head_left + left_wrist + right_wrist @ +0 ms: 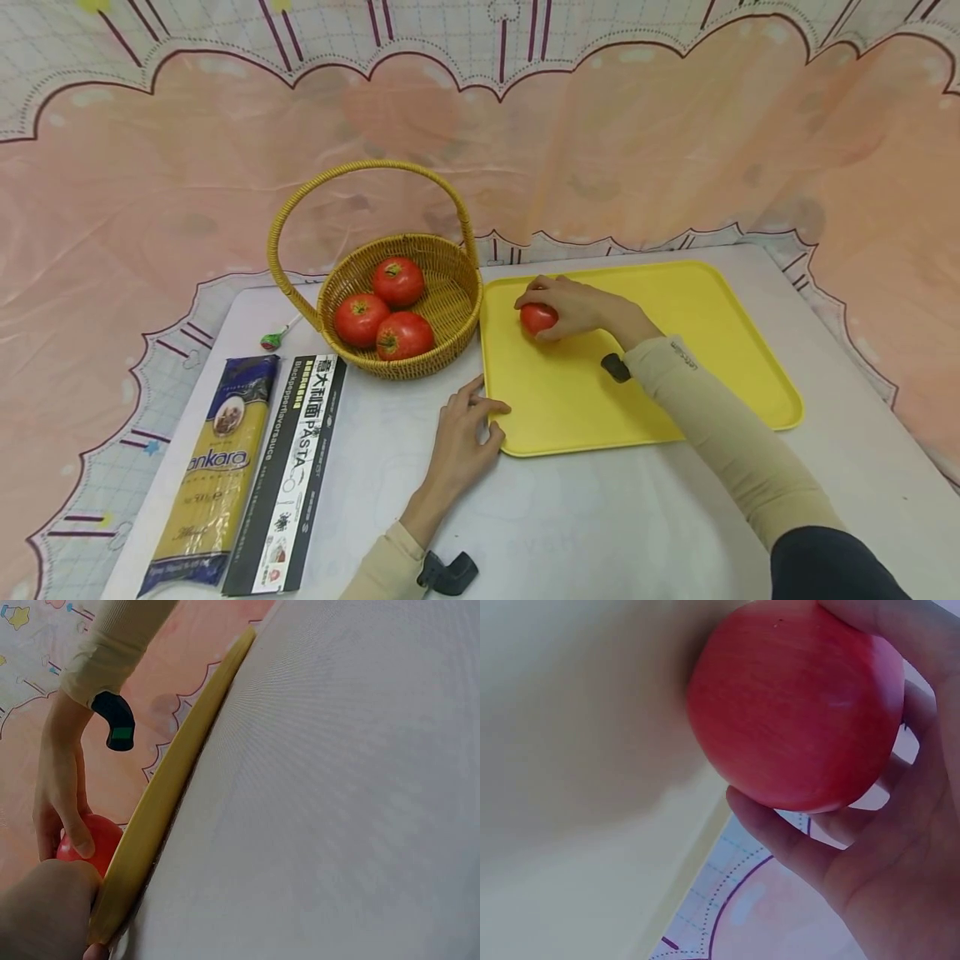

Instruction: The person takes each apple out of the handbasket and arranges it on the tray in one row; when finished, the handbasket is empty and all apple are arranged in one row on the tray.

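Head: R hand (576,307) w/ tomato (537,319)

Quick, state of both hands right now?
Left hand: closed, holding the tray by its edge.
Right hand: closed, holding a tomato.

The head view looks forward and down over the surface (570,517), left wrist low along the tray (161,802), right wrist closest; all share the tomato (795,712).
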{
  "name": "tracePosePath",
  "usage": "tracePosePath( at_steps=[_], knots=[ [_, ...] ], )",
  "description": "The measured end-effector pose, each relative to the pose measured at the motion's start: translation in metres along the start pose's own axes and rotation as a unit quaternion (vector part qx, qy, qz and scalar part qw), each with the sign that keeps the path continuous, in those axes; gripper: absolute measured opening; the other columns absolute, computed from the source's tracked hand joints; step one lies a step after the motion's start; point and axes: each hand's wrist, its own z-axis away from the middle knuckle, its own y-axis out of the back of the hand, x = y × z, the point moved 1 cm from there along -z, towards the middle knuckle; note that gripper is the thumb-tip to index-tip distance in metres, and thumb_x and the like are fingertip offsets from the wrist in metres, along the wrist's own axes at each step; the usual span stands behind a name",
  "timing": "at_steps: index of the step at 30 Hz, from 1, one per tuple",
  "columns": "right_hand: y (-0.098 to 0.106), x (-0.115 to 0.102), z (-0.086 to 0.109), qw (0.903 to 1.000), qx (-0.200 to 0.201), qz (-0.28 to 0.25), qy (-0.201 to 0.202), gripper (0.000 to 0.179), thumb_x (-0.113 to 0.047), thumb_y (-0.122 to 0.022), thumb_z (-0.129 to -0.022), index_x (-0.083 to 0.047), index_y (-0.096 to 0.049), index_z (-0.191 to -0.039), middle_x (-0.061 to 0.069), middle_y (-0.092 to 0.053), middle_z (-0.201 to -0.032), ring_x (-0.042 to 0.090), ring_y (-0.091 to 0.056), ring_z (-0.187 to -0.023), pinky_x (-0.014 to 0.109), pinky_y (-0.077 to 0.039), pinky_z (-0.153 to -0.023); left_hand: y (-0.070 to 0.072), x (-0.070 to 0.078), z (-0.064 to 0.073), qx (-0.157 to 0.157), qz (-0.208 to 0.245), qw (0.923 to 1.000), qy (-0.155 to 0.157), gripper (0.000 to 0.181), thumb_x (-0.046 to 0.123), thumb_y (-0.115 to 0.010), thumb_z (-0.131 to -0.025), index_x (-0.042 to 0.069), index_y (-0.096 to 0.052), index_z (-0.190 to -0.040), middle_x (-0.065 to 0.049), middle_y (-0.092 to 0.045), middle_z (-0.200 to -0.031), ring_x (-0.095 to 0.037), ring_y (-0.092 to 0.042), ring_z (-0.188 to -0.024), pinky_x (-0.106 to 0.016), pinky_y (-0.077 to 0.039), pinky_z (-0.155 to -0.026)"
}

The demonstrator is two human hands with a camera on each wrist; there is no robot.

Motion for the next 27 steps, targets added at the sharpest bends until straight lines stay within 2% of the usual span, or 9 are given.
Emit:
tracePosePath(
  at_steps=[12, 19, 27],
  knots=[
    [-0.004, -0.004, 0.003, 0.9996, -0.005, 0.013, -0.025, 0.058, -0.027, -0.068, -0.08, -0.021, -0.051, -0.134, 0.011, -0.039, -0.14, 0.035, -0.044, -0.118, 0.051, -0.044, -0.095, 0.001, 0.0, 0.001, -0.007, 0.004, 0.9999, 0.008, 0.026, 0.003, -0.06, -0.076, 0.021, -0.071, -0.092, -0.01, -0.05, -0.138, -0.018, -0.05, -0.095, -0.034, -0.036, -0.081],
    [-0.007, -0.006, 0.006, 0.9991, 0.004, 0.018, -0.038, 0.066, -0.028, -0.071, -0.079, -0.022, -0.045, -0.139, 0.01, -0.038, -0.14, 0.033, -0.042, -0.12, 0.052, -0.044, -0.096, 0.002, 0.001, -0.001, -0.004, 0.003, 1.0, 0.003, 0.026, 0.004, -0.06, -0.076, 0.021, -0.071, -0.092, -0.011, -0.051, -0.137, -0.018, -0.051, -0.095, -0.034, -0.036, -0.081],
    [-0.011, -0.005, 0.007, 0.9991, 0.004, 0.016, -0.04, 0.067, -0.03, -0.073, -0.079, -0.022, -0.044, -0.139, 0.009, -0.037, -0.14, 0.033, -0.039, -0.122, 0.055, -0.043, -0.094, 0.001, 0.0, -0.001, -0.009, 0.004, 0.9999, 0.007, 0.026, 0.004, -0.06, -0.076, 0.021, -0.071, -0.092, -0.011, -0.05, -0.138, -0.018, -0.05, -0.096, -0.035, -0.036, -0.081]
  ],
)
